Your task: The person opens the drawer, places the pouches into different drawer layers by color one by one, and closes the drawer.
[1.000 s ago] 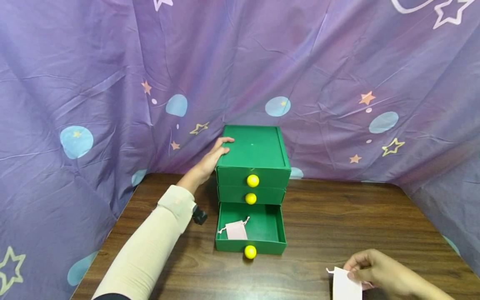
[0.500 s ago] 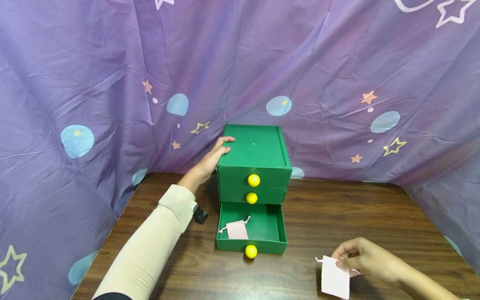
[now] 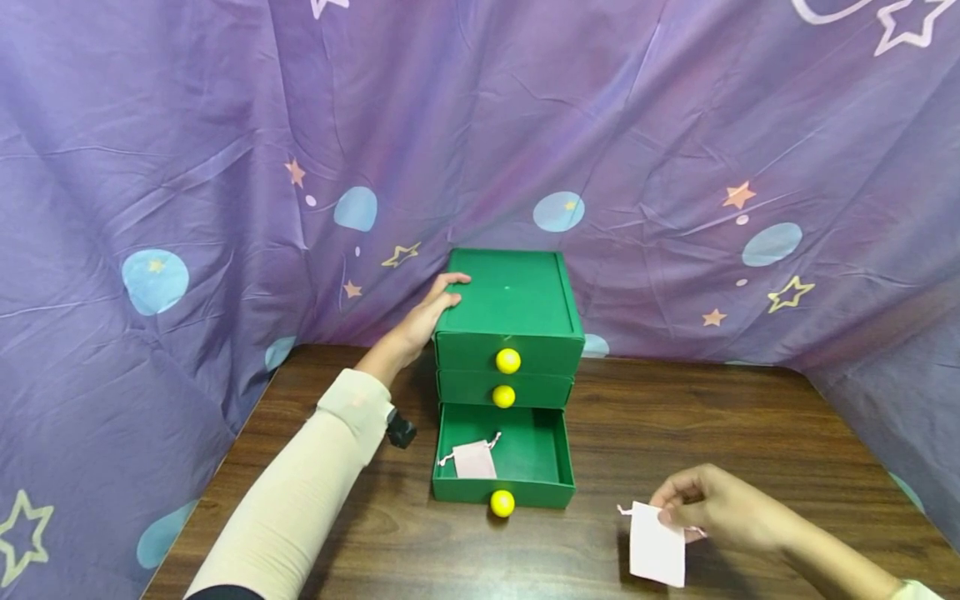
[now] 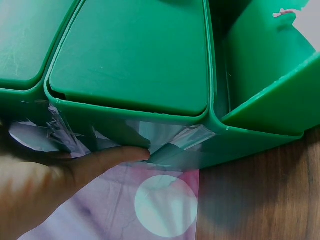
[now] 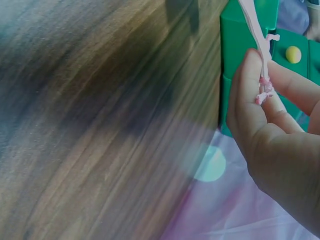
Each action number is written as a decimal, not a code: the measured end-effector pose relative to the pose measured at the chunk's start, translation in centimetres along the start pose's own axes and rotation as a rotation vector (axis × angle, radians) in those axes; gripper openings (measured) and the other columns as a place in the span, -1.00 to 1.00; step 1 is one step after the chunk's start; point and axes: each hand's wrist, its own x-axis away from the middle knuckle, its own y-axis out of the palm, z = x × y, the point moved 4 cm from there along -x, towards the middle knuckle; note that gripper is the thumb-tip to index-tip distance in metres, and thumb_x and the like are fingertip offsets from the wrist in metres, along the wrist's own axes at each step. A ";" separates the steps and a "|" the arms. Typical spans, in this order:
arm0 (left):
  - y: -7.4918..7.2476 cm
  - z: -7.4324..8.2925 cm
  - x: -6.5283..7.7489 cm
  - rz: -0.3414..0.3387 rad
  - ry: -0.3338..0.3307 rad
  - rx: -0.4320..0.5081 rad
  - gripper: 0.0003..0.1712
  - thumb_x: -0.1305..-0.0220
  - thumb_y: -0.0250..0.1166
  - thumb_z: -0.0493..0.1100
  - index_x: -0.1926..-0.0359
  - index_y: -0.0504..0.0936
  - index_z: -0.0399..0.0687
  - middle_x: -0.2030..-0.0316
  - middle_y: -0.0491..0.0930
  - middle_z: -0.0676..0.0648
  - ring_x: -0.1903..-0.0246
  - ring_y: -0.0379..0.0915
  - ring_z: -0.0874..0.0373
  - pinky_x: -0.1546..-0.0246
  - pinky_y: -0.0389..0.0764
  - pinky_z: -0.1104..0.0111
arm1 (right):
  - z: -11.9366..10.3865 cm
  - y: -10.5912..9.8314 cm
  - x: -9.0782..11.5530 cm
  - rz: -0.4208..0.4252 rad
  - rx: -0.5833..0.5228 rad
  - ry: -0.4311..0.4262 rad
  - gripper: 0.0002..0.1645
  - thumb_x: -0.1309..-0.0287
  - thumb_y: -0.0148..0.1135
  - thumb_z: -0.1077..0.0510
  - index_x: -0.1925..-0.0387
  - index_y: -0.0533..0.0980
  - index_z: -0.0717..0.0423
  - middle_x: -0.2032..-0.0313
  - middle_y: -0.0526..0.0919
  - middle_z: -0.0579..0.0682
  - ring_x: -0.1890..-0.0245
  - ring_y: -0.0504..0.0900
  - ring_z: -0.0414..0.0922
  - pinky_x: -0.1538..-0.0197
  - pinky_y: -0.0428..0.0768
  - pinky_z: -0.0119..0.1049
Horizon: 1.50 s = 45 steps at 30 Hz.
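A green three-drawer cabinet (image 3: 504,293) with yellow knobs stands on the table, its bottom drawer (image 3: 531,454) pulled out. Inside that drawer, toward the left, lies a pale pink drawstring pouch (image 3: 474,460). My left hand (image 3: 412,327) rests against the cabinet's left side, fingertips over the top edge. The left wrist view shows its thumb (image 4: 117,156) extended along the taped green side. Right of the drawer, my right hand (image 3: 705,507) pinches a second pale pink drawstring pouch (image 3: 657,546) by its upper part, hanging over the table. Its strings (image 5: 265,90) show beside the fingers in the right wrist view.
The brown wooden table (image 3: 750,425) extends on both sides of the cabinet. A purple cloth (image 3: 637,125) printed with stars and blue spots hangs behind and around it. A small black device (image 3: 401,430) sits at my left wrist.
My right hand has moved left and slightly away from me with the pouch, closer to the drawer. The left hand stays on the cabinet.
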 end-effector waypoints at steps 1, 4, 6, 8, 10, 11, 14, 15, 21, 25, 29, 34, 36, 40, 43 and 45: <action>0.0 0.0 0.0 0.000 0.002 0.001 -0.45 -0.56 -0.13 -0.09 -0.50 0.25 0.04 -0.58 0.03 -0.11 -0.54 -0.09 -0.10 -0.51 -0.08 -0.09 | -0.1 0.0 -0.1 -0.003 0.005 -0.008 -0.79 -0.35 0.18 0.36 0.11 0.60 0.49 0.32 0.71 -0.02 0.33 0.67 -0.27 0.29 0.73 -0.29; 0.0 0.0 0.0 0.000 0.005 0.006 -0.45 -0.56 -0.13 -0.09 -0.50 0.25 0.03 -0.57 0.05 -0.12 -0.52 -0.07 -0.11 -0.51 -0.06 -0.08 | -0.4 0.0 -0.4 -0.011 0.005 -0.022 -0.79 -0.34 0.18 0.37 0.11 0.59 0.50 0.31 0.73 -0.01 0.34 0.68 -0.27 0.29 0.73 -0.30; 0.0 0.1 0.0 0.000 0.007 0.011 -0.45 -0.55 -0.13 -0.10 -0.50 0.25 0.03 -0.56 0.06 -0.12 -0.51 -0.04 -0.12 -0.50 -0.04 -0.08 | -0.5 0.1 -0.6 -0.011 0.010 -0.027 -0.79 -0.33 0.18 0.37 0.11 0.60 0.50 0.31 0.74 -0.02 0.35 0.68 -0.28 0.30 0.73 -0.31; 0.0 0.1 0.0 0.000 0.008 0.012 -0.45 -0.55 -0.14 -0.10 -0.50 0.25 0.02 -0.56 0.06 -0.13 -0.50 -0.02 -0.12 -0.50 -0.03 -0.07 | -0.6 0.1 -0.7 -0.014 -0.001 -0.025 -0.79 -0.34 0.18 0.37 0.11 0.59 0.51 0.31 0.74 -0.01 0.34 0.69 -0.27 0.29 0.73 -0.29; 0.0 0.1 0.0 0.000 0.010 0.011 -0.45 -0.55 -0.13 -0.10 -0.50 0.24 0.01 -0.56 0.06 -0.13 -0.50 -0.02 -0.12 -0.50 -0.03 -0.06 | -0.7 0.1 -0.8 -0.014 -0.004 -0.024 -0.78 -0.34 0.18 0.37 0.10 0.59 0.51 0.31 0.73 -0.02 0.35 0.68 -0.28 0.30 0.72 -0.30; 0.0 0.1 0.0 0.000 0.010 0.010 -0.45 -0.55 -0.13 -0.11 -0.50 0.24 0.01 -0.56 0.06 -0.13 -0.50 -0.02 -0.12 -0.50 -0.03 -0.06 | -0.8 0.1 -0.9 -0.012 0.001 -0.024 -0.78 -0.34 0.19 0.36 0.10 0.59 0.50 0.32 0.73 -0.02 0.36 0.67 -0.28 0.31 0.72 -0.31; 0.0 0.1 0.0 0.002 0.010 0.008 -0.45 -0.55 -0.13 -0.10 -0.50 0.25 0.01 -0.56 0.06 -0.12 -0.51 -0.03 -0.11 -0.51 -0.05 -0.06 | -1.0 0.2 -1.1 -0.011 0.003 -0.019 -0.77 -0.34 0.19 0.35 0.09 0.59 0.50 0.31 0.74 0.01 0.36 0.67 -0.27 0.32 0.71 -0.32; 0.0 0.1 0.0 0.003 0.011 0.010 -0.45 -0.55 -0.13 -0.10 -0.50 0.25 0.01 -0.56 0.07 -0.12 -0.51 -0.03 -0.11 -0.51 -0.04 -0.06 | -1.1 0.3 -1.2 -0.009 0.005 -0.016 -0.77 -0.34 0.19 0.35 0.09 0.60 0.50 0.31 0.73 0.02 0.37 0.67 -0.27 0.32 0.70 -0.33; 0.0 0.0 0.0 0.004 0.010 0.008 -0.45 -0.55 -0.13 -0.11 -0.49 0.25 0.01 -0.55 0.07 -0.11 -0.50 -0.04 -0.10 -0.51 -0.05 -0.06 | -1.4 0.5 -1.8 0.000 -0.015 0.004 -0.76 -0.33 0.20 0.35 0.08 0.59 0.51 0.29 0.73 0.09 0.35 0.69 -0.24 0.30 0.71 -0.32; 0.0 0.0 0.0 0.005 0.006 0.008 -0.45 -0.55 -0.12 -0.10 -0.49 0.25 0.02 -0.55 0.07 -0.11 -0.50 -0.02 -0.10 -0.51 -0.04 -0.05 | -1.5 0.6 -2.1 0.001 -0.037 0.007 -0.75 -0.33 0.20 0.36 0.09 0.58 0.54 0.27 0.74 0.14 0.34 0.71 -0.21 0.28 0.73 -0.29; 0.0 0.0 0.0 0.010 0.004 0.012 -0.45 -0.54 -0.12 -0.10 -0.49 0.26 0.02 -0.54 0.09 -0.12 -0.47 0.02 -0.10 -0.50 -0.01 -0.04 | -1.7 0.7 -2.4 0.010 -0.033 0.011 -0.74 -0.32 0.21 0.35 0.09 0.58 0.54 0.27 0.74 0.16 0.34 0.71 -0.21 0.28 0.74 -0.27; 0.0 0.1 0.0 0.006 0.005 0.017 -0.44 -0.54 -0.13 -0.11 -0.50 0.24 -0.01 -0.53 0.10 -0.15 -0.44 0.05 -0.11 -0.49 0.01 -0.03 | -2.1 0.7 -2.9 0.018 -0.020 0.009 -0.74 -0.32 0.22 0.34 0.09 0.58 0.53 0.27 0.74 0.17 0.34 0.72 -0.20 0.27 0.74 -0.27; 0.0 0.1 0.0 0.004 0.004 0.021 -0.44 -0.54 -0.14 -0.11 -0.50 0.24 -0.02 -0.53 0.10 -0.16 -0.43 0.06 -0.11 -0.48 0.02 -0.03 | -2.2 0.8 -3.1 0.016 -0.021 0.010 -0.73 -0.31 0.23 0.33 0.09 0.59 0.53 0.27 0.74 0.17 0.33 0.72 -0.20 0.26 0.74 -0.26; 0.1 0.2 0.1 0.005 0.002 0.023 -0.44 -0.54 -0.13 -0.11 -0.49 0.24 -0.01 -0.53 0.10 -0.16 -0.43 0.06 -0.11 -0.48 0.02 -0.03 | -2.3 0.9 -3.5 0.019 -0.032 0.020 -0.73 -0.31 0.23 0.34 0.08 0.58 0.55 0.27 0.73 0.18 0.33 0.72 -0.19 0.24 0.75 -0.25; 0.1 0.2 0.1 0.006 0.001 0.018 -0.44 -0.53 -0.13 -0.10 -0.49 0.25 0.01 -0.54 0.09 -0.15 -0.46 0.03 -0.11 -0.49 0.00 -0.03 | -2.4 1.0 -4.0 0.029 -0.035 0.031 -0.73 -0.32 0.23 0.35 0.08 0.58 0.55 0.26 0.72 0.20 0.34 0.71 -0.19 0.24 0.74 -0.26; 0.0 0.2 0.1 0.007 0.001 0.014 -0.44 -0.53 -0.13 -0.10 -0.49 0.25 0.01 -0.54 0.08 -0.14 -0.47 0.02 -0.11 -0.50 -0.01 -0.04 | -2.4 1.0 -4.3 0.036 -0.041 0.037 -0.73 -0.31 0.23 0.36 0.08 0.57 0.56 0.26 0.72 0.22 0.34 0.71 -0.19 0.25 0.74 -0.28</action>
